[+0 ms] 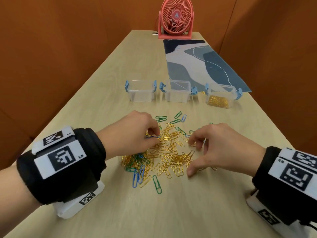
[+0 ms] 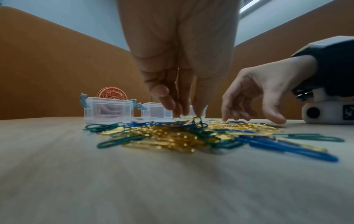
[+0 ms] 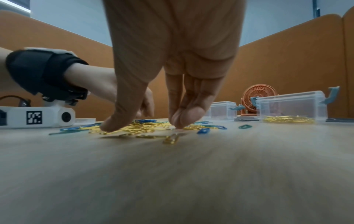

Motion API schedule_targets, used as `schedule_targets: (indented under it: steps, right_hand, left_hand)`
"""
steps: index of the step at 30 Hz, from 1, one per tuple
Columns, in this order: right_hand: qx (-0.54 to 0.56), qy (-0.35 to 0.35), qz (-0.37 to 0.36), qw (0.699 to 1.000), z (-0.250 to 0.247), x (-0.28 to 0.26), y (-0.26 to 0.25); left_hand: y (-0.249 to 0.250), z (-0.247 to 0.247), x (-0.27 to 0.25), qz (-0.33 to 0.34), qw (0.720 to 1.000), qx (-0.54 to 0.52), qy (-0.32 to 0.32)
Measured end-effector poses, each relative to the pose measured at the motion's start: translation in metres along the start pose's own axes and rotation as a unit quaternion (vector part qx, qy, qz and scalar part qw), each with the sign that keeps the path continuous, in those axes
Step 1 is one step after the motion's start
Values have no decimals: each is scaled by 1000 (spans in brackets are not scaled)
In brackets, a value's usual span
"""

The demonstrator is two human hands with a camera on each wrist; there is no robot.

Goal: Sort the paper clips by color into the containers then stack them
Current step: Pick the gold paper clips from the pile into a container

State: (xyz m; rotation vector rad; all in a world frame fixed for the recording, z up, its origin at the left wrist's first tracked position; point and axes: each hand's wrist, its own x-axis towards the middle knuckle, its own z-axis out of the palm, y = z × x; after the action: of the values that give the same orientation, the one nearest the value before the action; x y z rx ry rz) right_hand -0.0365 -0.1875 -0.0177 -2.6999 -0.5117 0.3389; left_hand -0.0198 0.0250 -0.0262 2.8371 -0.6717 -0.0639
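The sorting is barely begun. Beyond the right hand [image 1: 221, 148], the right box [image 1: 221, 97] holds a layer of gold clips, while the two boxes [image 1: 141, 91] beyond the left hand [image 1: 133, 133] look empty. Between and under both hands lies the clip pile [image 1: 164, 152], mostly gold with green and blue mixed in. The left hand pinches what looks like a blue clip [image 1: 152, 136]; the right hand's curled fingers touch the pile, though I cannot tell whether they hold anything. Most sorting and all stacking remain.
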Motion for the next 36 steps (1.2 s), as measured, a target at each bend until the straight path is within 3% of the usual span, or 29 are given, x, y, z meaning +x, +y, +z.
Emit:
schedule_targets:
  steps: [7,13,16,20,22,26,29,31,34,36]
  right_hand:
    - [-7,-29,0,1000,4,0,-6]
    - [12,-30,14,999,3,1,-4]
    - [26,-23,19,999,4,5,-2]
    - [12,-26,6,1000,6,10,-5]
    - [-15,-31,-7,999,7,12,-9]
    - [-24,-45,-38,998,8,17,-14]
    - [-15,-54,-51,997,8,17,-14]
    - [-8,-44,-44,998,7,16,-12]
    - [-20,-38,-36,998,4,16,-10]
    - [-53,-50,-38,997,4,16,-10]
  left_hand:
    - [-2,2,7,-72,997,-20,-33]
    - [-5,-5,7,-145,988,4,54]
    - [-7,-7,7,-182,982,10,45]
    - [7,-3,2,-109,993,13,52]
    - [14,0,-1,-89,996,11,17]
    - [8,4,2,-125,992,12,-29]
    - [2,1,4,-152,988,22,5]
    - [3,-1,3,-122,992,17,23]
    - [13,-1,-1,-44,998,10,-50]
    - [16,0,-2,-30,994,17,-99]
